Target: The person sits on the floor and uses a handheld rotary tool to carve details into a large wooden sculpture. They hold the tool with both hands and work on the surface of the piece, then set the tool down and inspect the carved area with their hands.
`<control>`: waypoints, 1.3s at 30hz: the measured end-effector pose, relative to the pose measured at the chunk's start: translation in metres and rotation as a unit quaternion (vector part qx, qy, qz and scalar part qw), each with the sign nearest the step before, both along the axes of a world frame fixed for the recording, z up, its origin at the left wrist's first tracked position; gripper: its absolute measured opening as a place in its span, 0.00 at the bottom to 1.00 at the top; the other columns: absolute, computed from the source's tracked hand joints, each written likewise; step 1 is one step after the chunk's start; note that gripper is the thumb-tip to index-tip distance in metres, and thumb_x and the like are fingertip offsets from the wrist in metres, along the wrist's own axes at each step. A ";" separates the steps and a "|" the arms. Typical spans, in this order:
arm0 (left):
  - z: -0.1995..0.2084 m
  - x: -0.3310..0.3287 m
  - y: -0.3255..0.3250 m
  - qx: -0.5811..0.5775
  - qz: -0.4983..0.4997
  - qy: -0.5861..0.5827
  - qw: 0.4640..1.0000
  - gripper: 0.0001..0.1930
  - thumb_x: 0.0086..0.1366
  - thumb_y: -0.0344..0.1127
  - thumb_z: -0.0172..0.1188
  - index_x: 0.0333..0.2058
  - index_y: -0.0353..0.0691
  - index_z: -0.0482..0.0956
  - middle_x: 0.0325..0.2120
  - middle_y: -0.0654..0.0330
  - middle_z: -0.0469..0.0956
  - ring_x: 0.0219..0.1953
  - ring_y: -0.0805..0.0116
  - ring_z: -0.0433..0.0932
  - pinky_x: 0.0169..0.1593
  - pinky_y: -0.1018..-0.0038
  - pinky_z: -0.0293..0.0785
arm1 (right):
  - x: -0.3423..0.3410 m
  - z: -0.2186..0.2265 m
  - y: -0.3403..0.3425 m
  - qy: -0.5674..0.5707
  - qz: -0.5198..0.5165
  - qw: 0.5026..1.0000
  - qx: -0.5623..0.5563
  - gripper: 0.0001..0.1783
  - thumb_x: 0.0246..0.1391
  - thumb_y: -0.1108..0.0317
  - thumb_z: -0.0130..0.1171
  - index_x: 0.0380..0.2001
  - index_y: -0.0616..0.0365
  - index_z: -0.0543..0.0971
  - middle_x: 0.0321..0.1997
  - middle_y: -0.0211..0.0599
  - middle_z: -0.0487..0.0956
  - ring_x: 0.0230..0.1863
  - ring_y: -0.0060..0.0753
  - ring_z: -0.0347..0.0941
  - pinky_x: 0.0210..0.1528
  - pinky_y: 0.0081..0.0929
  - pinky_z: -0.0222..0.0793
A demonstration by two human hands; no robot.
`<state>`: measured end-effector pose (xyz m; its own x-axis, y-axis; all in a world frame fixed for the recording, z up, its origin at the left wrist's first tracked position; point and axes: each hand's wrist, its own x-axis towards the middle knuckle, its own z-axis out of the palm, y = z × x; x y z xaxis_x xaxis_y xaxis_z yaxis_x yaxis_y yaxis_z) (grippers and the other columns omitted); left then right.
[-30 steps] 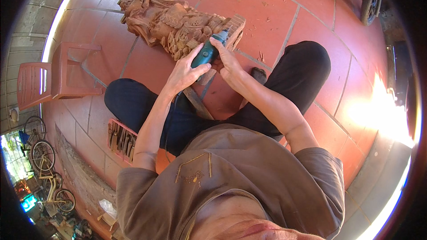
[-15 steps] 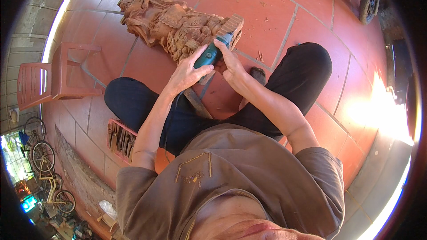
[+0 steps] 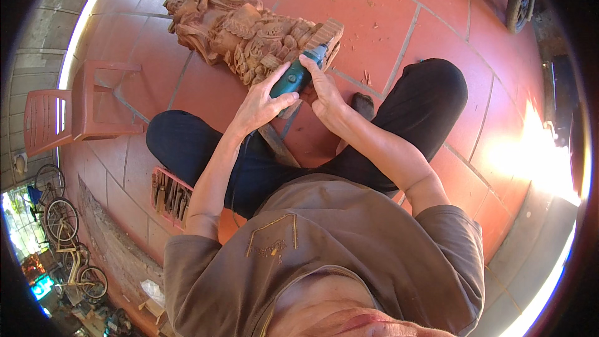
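A carved wooden statue (image 3: 249, 34) lies on its side across the tiled floor, its base toward the right. Against that base points the front end of a green corded power tool (image 3: 291, 81), probably a small grinder or sander; its tip is hard to make out. My left hand (image 3: 265, 101) wraps round the rear of the tool's body, thumb on top. Farther forward, my right hand (image 3: 322, 90) grips it near the front end, with several fingers hidden beneath. A dark cord runs down past my left forearm.
A pink basket of chisel-like tools (image 3: 171, 198) sits by my left thigh. A reddish plastic chair (image 3: 81, 109) is at the left. Wood shavings (image 3: 366, 79) lie right of the statue. Bicycles (image 3: 62, 219) stand far left, and a wheel (image 3: 520, 5) shows at top right.
Almost nothing differs; the tool and both hands have shifted very slightly. The statue stays in place.
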<state>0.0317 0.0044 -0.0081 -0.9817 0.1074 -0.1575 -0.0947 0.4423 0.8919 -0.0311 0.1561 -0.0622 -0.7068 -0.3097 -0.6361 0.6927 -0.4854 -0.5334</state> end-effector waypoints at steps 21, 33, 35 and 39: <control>0.003 0.002 -0.002 -0.014 0.048 -0.020 0.999 0.37 0.59 0.42 0.64 0.64 0.33 0.64 0.54 0.49 0.74 0.54 0.66 0.73 0.58 0.70 0.67 | -0.007 0.001 -0.018 0.013 0.021 1.000 -0.002 0.25 0.49 0.51 0.69 0.42 0.56 0.76 0.34 0.32 0.80 0.31 0.30 0.78 0.35 0.32 0.76; 0.003 0.001 -0.003 0.000 0.029 -0.012 1.000 0.38 0.58 0.43 0.65 0.65 0.34 0.63 0.55 0.46 0.74 0.55 0.61 0.74 0.59 0.69 0.66 | -0.006 -0.002 -0.015 0.010 0.014 1.000 -0.004 0.26 0.48 0.51 0.70 0.42 0.57 0.76 0.36 0.34 0.80 0.33 0.30 0.78 0.37 0.33 0.77; -0.003 0.001 -0.006 -0.008 0.023 0.011 1.000 0.40 0.58 0.43 0.66 0.66 0.35 0.61 0.53 0.42 0.75 0.54 0.58 0.76 0.57 0.67 0.69 | -0.004 0.001 -0.014 0.013 0.014 1.000 -0.008 0.26 0.49 0.51 0.70 0.43 0.57 0.75 0.36 0.34 0.79 0.33 0.30 0.78 0.37 0.33 0.77; 0.003 -0.001 -0.002 0.004 0.014 -0.012 1.000 0.40 0.58 0.43 0.66 0.66 0.35 0.61 0.53 0.41 0.75 0.54 0.56 0.76 0.57 0.66 0.69 | -0.004 0.001 -0.009 0.012 0.016 1.000 -0.003 0.25 0.50 0.52 0.69 0.44 0.57 0.75 0.36 0.34 0.79 0.33 0.31 0.78 0.37 0.33 0.77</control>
